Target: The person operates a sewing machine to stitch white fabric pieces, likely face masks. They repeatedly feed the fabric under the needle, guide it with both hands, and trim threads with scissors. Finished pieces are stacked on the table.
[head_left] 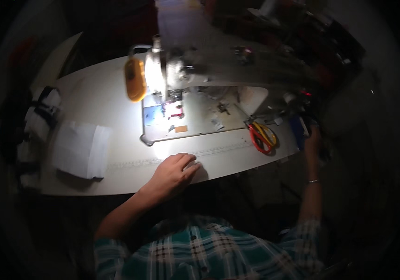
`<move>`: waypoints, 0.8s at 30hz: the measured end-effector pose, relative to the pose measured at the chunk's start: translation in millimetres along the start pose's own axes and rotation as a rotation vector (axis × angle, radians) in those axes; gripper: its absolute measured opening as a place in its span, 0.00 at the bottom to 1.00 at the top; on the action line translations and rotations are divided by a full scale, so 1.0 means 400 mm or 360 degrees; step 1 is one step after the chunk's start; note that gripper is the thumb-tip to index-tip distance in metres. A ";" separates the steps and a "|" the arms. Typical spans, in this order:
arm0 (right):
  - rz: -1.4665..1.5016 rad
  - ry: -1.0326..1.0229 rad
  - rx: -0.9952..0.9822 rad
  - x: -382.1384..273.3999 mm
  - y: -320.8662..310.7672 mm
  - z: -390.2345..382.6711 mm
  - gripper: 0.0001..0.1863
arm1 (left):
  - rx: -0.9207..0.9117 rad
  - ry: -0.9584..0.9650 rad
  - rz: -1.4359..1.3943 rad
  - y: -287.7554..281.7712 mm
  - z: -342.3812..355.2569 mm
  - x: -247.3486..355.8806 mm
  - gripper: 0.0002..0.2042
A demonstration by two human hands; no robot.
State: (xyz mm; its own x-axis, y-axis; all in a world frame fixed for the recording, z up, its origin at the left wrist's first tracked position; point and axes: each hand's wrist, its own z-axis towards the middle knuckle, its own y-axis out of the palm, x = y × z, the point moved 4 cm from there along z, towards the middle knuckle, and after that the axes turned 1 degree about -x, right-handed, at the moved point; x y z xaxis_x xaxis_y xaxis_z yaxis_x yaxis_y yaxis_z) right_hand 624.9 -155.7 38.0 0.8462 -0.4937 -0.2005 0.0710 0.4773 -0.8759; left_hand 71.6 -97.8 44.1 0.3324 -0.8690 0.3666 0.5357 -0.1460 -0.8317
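My left hand (176,172) rests on the front edge of the white sewing table (130,182), fingers loosely bent, a gap between thumb and forefinger, nothing visible in it. A printed ruler scale (223,149) runs along the tabletop just beyond it. Out at the table's right end, my right hand (313,139) is beside a blue item (298,132); dimness and blur hide its fingers and whether they hold anything. The sewing machine (218,70) stands beyond both hands, brightly lit around its needle. Left of my right hand lie scissors (261,139) with red and yellow handles.
A folded white cloth (81,148) lies on the table's left part. Dark and white fabric (41,114) is heaped at the far left. A yellow oval piece (135,79) hangs by the machine head. An orange-brown patch (181,129) sits on the machine bed.
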 end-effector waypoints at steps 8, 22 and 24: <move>0.0345 -0.1067 -0.0598 -0.279 0.038 -0.115 0.24 | 0.0109 -0.0061 -0.0199 0.023 -0.122 0.080 0.12; 0.0120 -0.0460 -0.1268 -0.292 0.133 -0.022 0.29 | 0.0396 -0.0040 -0.0235 0.134 -0.253 0.170 0.03; 0.0328 -0.0653 -0.1039 -0.171 0.161 0.023 0.24 | 0.0374 -0.0060 -0.0202 0.104 -0.250 0.171 0.03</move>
State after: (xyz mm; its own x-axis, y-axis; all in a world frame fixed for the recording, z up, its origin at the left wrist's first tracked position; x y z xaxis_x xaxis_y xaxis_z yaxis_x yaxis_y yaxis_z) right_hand 576.7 -84.5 -0.8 0.9444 -0.0745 -0.3201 -0.3244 -0.0548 -0.9443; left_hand 39.2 -210.7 -7.1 0.2772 -0.8320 0.4805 0.7389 -0.1350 -0.6602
